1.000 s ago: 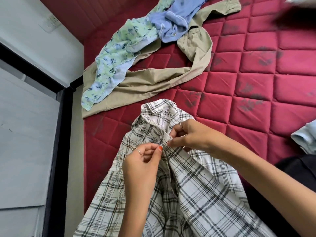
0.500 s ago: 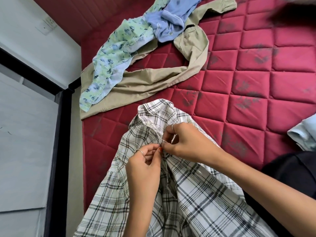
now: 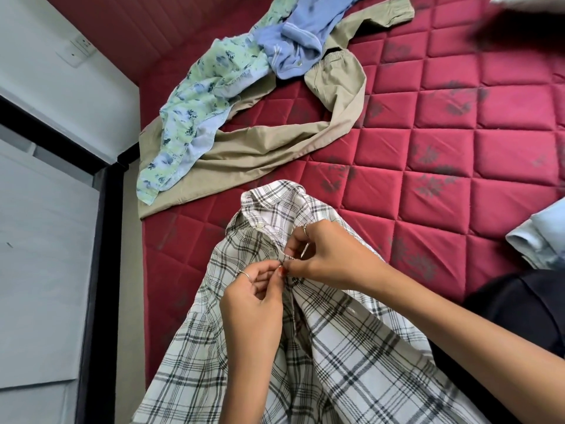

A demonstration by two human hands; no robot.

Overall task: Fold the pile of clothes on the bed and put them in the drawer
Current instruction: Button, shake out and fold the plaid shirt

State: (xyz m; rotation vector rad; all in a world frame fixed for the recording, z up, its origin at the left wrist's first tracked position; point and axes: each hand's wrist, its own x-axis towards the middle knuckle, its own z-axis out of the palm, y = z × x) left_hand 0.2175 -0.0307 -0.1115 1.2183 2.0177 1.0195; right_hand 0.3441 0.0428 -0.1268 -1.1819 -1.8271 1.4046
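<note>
The red quilted bed [image 3: 458,154] is spread with garments not yet folded: beige trousers [image 3: 275,142], a floral green shirt [image 3: 198,111] and a blue garment [image 3: 299,41] are heaped together at the far side, well apart from the hands. No drawer is seen. The task is judged barely begun. The plaid shirt [image 3: 351,356] is laid collar-away at the near edge, its front apparently being buttoned before folding. The left hand [image 3: 253,304] and right hand [image 3: 330,258] are brought together just below the collar, each pinched on the placket with fingers curled. A white button [image 3: 260,226] above is seen fastened.
</note>
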